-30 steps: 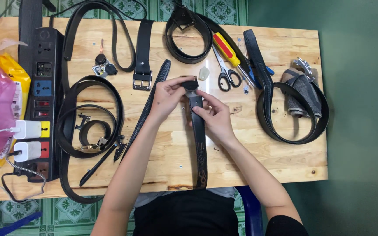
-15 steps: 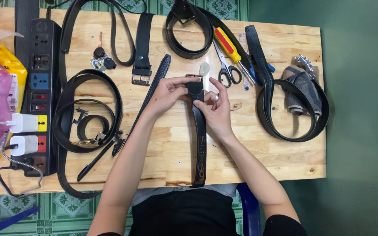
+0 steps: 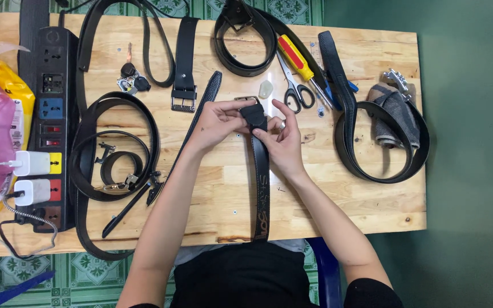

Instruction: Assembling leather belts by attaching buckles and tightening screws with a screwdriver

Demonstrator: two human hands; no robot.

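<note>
A black leather belt (image 3: 261,188) lies lengthwise down the middle of the wooden table (image 3: 212,194), its near end hanging over the front edge. My left hand (image 3: 218,120) pinches the belt's folded far end, where a metal buckle (image 3: 246,100) pokes out. My right hand (image 3: 281,140) grips the same end from the right side, with a ring on one finger. Another black strap (image 3: 198,122) runs diagonally beneath my left wrist.
Coiled black belts (image 3: 109,154) lie at left beside a black power strip (image 3: 49,122) with white chargers. Scissors (image 3: 295,88), a red-and-yellow screwdriver (image 3: 295,57) and a small pale lump (image 3: 265,89) sit beyond my hands. A looped belt (image 3: 372,165) around grey cloth (image 3: 395,114) is at right.
Both hands and the belt end shifted slightly toward me; the small pale lump that my right fingers held near the belt now rests on the table beyond them.
</note>
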